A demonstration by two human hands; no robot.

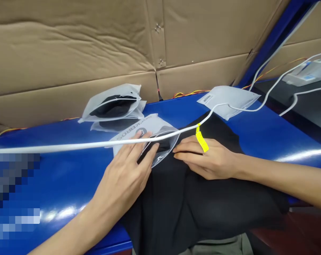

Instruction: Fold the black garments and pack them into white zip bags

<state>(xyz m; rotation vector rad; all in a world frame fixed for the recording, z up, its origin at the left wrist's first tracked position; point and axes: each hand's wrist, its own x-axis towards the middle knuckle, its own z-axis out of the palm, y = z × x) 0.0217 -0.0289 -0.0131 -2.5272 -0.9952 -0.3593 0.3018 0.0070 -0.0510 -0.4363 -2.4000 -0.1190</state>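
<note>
A white frosted plastic bag [131, 132] with grey lettering lies on the blue table, its mouth facing right and black fabric visible inside. My left hand [130, 159] rests on this bag, fingers stretched out and apart, the thumb side at the mouth. Just right of the mouth is my right hand [205, 156], its fingers drawn together over a black garment [181, 198]. Whatever its fingertips pinch, if anything, is hidden. The garment spreads beneath that hand and hangs over the table's front edge. A yellow tag [202, 142] dangles before the right hand.
A white cable [70, 144] crosses above the table, passing over both hands. Filled bags [115, 102] are stacked at the back left. Another white bag [226, 101] lies at the back right. Brown padded panels [70, 46] stand behind the blue table [75, 180]. A clear container [309, 72] sits far right.
</note>
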